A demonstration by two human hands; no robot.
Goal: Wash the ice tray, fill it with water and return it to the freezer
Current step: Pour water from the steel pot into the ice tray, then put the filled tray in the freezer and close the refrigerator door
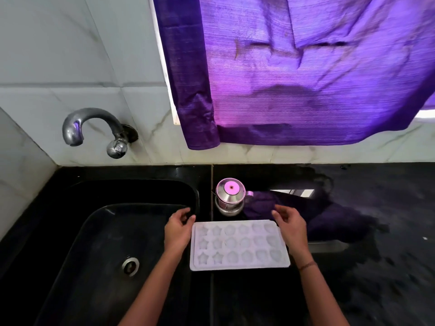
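black stone bench (353,290) runs under a pale marble-tiled wall, with a black sink (131,184) sunk into it at 9 o'clock of the white ice tray (239,245). the ice tray lies flat on the bench just beside the sink's rim, its star and round moulds facing up. the left hand (177,228) sits at the tray's 10 o'clock, its grip loose, fingers half curled and holding nothing. the right hand (290,225) hangs over the tray's 2 o'clock corner, its grip also wide and loose; whether its fingertips touch the rim i cannot tell. a steel pot (229,196) stands at the tray's 12 o'clock, a dark cloth (329,215) lies at 2 o'clock, and a curved tap (94,128) and a purple curtain (306,78) hang on the wall.
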